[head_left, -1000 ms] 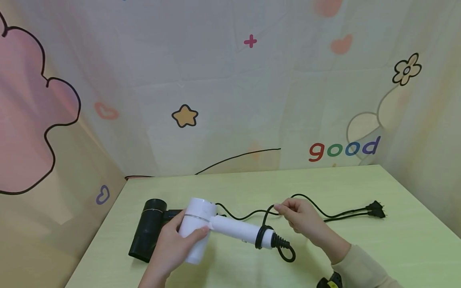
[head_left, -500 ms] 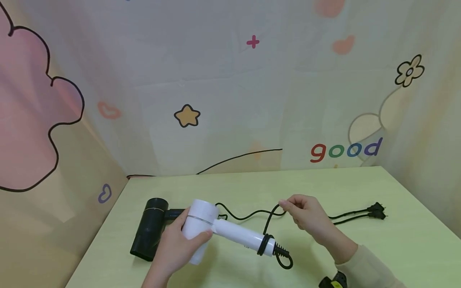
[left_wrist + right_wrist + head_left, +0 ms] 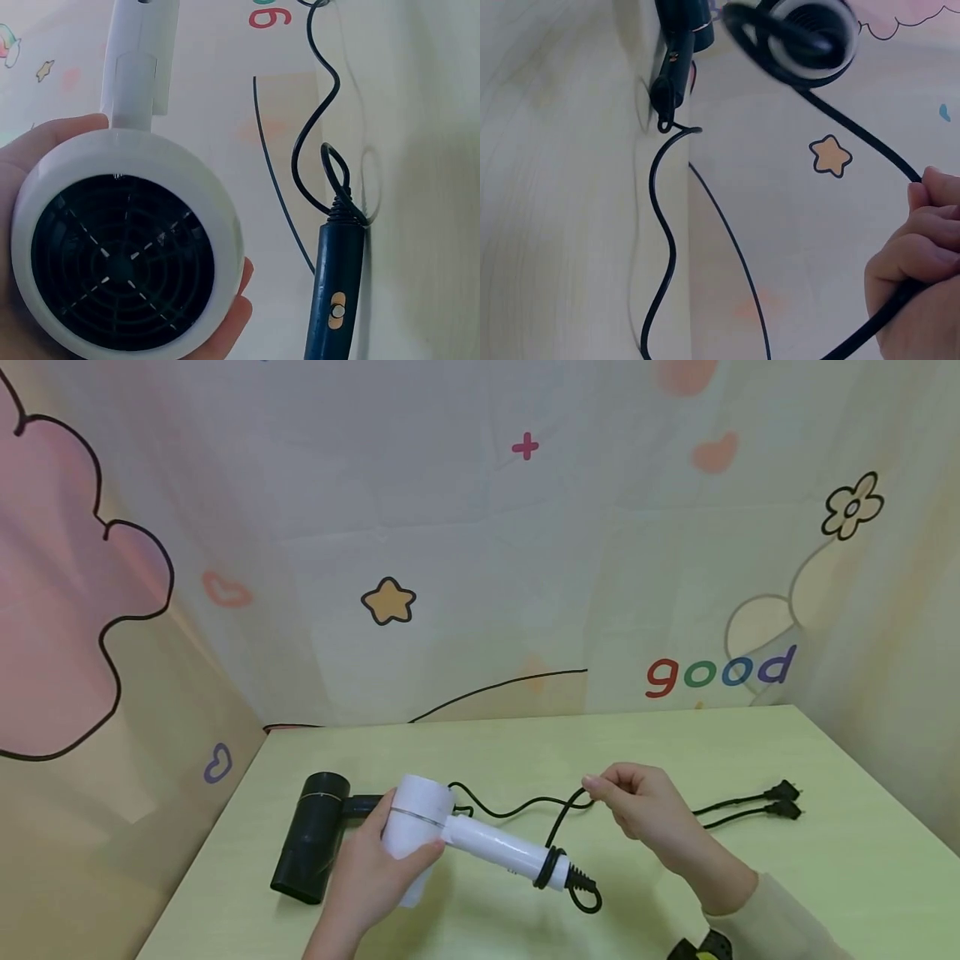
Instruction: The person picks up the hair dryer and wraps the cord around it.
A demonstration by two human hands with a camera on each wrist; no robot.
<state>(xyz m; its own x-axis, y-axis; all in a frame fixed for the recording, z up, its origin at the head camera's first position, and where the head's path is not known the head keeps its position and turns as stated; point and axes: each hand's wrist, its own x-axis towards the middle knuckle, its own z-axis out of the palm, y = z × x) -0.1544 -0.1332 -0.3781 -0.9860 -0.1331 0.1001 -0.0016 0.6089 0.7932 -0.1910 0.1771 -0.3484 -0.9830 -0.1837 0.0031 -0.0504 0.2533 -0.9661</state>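
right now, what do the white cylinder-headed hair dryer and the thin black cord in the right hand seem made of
White cylinder-headed hair dryer: probably hard plastic, glossy, with bright reflections. Thin black cord: likely rubber or soft plastic outside, smooth, bending in loose curves.

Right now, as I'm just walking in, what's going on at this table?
A person's left hand grips a white hair dryer, while the right hand pinches its black cord above the table. Part of that cord is wound around the end of the handle. A black hair dryer lies to the left, and two black plugs lie toward the right.
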